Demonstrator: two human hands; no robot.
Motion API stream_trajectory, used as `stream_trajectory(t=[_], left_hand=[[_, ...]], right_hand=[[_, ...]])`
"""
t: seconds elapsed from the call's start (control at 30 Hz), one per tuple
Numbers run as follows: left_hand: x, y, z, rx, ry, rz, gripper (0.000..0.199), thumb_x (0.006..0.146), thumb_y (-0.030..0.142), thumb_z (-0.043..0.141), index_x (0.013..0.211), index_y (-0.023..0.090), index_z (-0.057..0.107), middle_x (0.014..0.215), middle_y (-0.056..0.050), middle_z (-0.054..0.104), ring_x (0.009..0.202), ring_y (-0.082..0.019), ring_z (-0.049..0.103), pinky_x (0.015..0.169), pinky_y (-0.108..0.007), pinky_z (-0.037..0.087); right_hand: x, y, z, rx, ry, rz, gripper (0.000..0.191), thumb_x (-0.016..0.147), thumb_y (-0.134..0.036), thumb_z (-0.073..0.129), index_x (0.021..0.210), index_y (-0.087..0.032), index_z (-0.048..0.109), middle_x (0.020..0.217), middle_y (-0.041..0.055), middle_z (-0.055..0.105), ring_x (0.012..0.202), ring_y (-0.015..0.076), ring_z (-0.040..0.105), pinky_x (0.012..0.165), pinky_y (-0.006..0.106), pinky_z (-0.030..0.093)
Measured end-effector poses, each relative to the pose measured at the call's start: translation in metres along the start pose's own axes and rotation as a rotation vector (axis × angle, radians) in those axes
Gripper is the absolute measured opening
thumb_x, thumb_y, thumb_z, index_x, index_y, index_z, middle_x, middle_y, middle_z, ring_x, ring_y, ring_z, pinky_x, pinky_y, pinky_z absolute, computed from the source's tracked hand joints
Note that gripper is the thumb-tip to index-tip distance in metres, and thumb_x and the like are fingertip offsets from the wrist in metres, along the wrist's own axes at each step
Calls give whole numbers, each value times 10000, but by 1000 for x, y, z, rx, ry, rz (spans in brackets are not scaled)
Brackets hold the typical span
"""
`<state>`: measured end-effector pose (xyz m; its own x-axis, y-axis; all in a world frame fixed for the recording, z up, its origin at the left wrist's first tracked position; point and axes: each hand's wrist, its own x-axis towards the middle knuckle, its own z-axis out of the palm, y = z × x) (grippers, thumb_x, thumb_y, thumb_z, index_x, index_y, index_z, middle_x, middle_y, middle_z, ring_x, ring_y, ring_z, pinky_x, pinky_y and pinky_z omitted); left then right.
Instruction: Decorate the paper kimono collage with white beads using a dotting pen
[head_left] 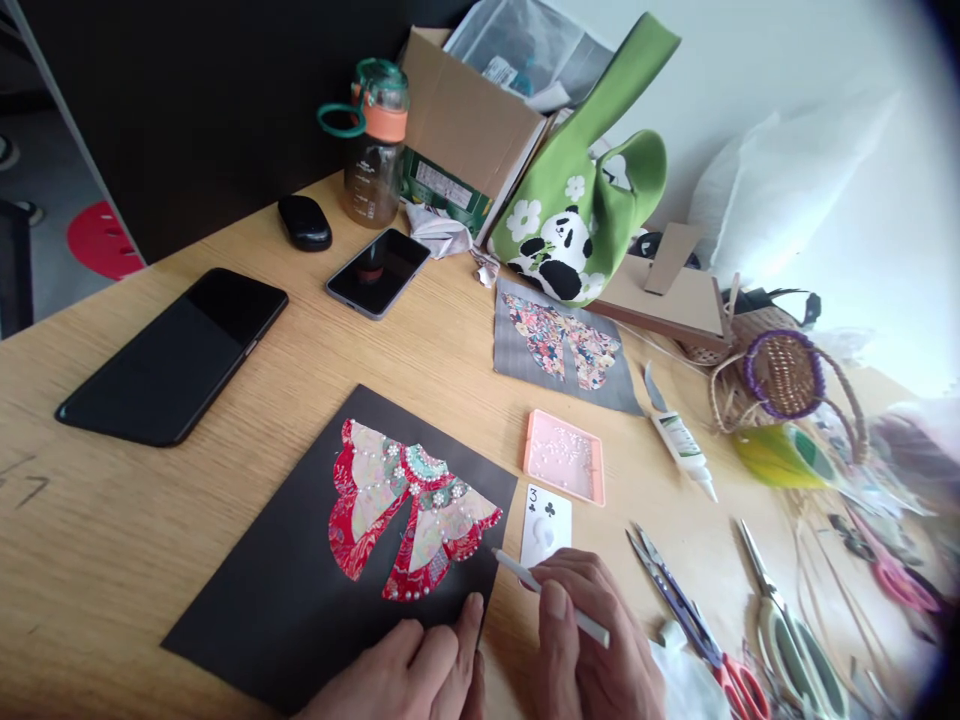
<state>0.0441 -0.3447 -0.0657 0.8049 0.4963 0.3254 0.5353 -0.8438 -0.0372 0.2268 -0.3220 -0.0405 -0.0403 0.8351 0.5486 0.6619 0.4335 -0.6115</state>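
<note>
Right hand [600,635] gripping white stick [517,570]; left hand [409,670] on black sheet [277,590]

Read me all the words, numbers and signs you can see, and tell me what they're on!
"3", with club signs: on the playing card.
Maybe "7": faint marks on the wooden table, too unclear to be sure.
Too small or blurred to read: print on the drink bottle, the cardboard box label and the white squeeze bottle.

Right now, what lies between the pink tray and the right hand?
A playing card lies between the pink tray and the right hand in the head view.
</note>
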Motion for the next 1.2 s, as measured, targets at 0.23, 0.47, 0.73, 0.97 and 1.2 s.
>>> stream_trajectory(t=[0.23, 0.47, 0.73, 0.97, 1.2], left_hand=[[2, -3, -9, -18, 26, 15, 205, 945, 218, 533, 1100, 174, 660, 1170, -122, 732, 738, -177, 541, 598, -323, 349], [2, -2, -8, 21, 67, 23, 198, 889, 163, 599, 1081, 137, 637, 1154, -173, 736, 686, -180, 565, 574, -319, 363], [5, -2, -3, 20, 123, 18, 219, 893, 143, 547, 1083, 100, 648, 1123, -191, 738, 672, -182, 571, 590, -322, 380], [4, -8, -18, -90, -43, 45, 299, 929, 240, 527, 1166, 91, 632, 1268, -234, 665, 759, -197, 592, 639, -321, 438], [7, -8, -29, -202, 39, 42, 307, 932, 205, 557, 1211, 103, 638, 1299, -156, 658, 887, -218, 639, 773, -319, 529]], right_hand=[[7, 3, -1, -21, -88, -85, 216, 890, 37, 489, 905, -167, 560, 709, 9, 595, 635, 124, 550, 560, 269, 462], [6, 2, -1, 2, -114, -107, 196, 901, 12, 501, 922, -179, 538, 723, 6, 605, 628, 125, 523, 572, 279, 461], [4, -2, -1, -4, -120, -165, 212, 884, 31, 520, 956, -164, 564, 755, 27, 643, 656, 130, 534, 597, 299, 480], [9, 0, -6, 59, 11, 124, 271, 938, -69, 568, 1158, -201, 651, 888, 30, 702, 796, 135, 650, 669, 281, 536], [10, -11, -18, 163, 3, 439, 127, 939, -245, 640, 1049, -245, 705, 930, 15, 769, 835, 152, 732, 732, 277, 561]])
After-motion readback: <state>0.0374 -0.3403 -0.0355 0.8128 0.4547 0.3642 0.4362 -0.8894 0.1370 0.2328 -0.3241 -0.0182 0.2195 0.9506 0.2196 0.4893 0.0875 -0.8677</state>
